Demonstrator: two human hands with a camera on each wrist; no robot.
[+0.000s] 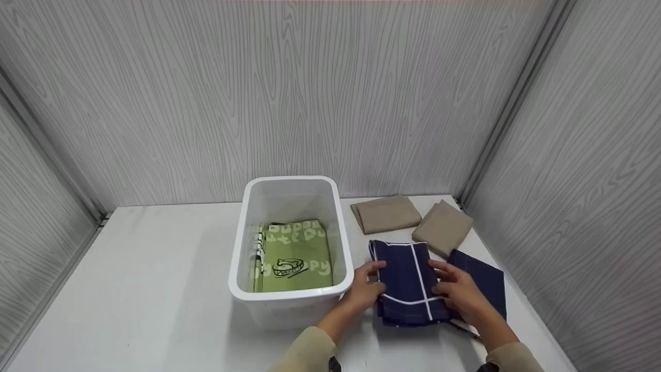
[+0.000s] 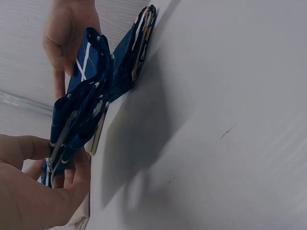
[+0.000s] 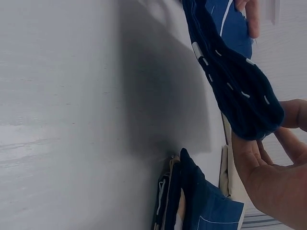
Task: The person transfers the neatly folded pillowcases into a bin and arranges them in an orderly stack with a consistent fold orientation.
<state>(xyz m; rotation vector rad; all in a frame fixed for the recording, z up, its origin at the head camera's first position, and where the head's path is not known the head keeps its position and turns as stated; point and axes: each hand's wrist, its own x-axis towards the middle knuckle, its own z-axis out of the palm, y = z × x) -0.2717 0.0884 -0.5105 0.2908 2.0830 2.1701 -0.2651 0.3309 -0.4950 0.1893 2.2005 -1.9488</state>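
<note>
A folded navy cloth [image 1: 400, 281] with white lines is held between both hands, clear of the table with its shadow below it. My left hand [image 1: 365, 285] grips its left edge, thumb on top and fingers underneath. At that edge a zipper [image 2: 50, 165] shows in the left wrist view. On the opposite side my right hand [image 1: 457, 289] pinches the right edge; the right wrist view shows the thick stacked layers between thumb and fingers. Partly hidden behind the right hand, another folded navy cloth [image 1: 485, 281] lies on the table.
Left of the hands stands a white plastic bin [image 1: 238, 248] with folded green printed cloth [image 1: 299, 258] inside. Two folded beige cloths, one at the back [image 1: 387, 214] and one farther right [image 1: 444, 227], lie on the white table [image 1: 129, 289]. Grey wood-grain panels [image 1: 289, 103] enclose the table.
</note>
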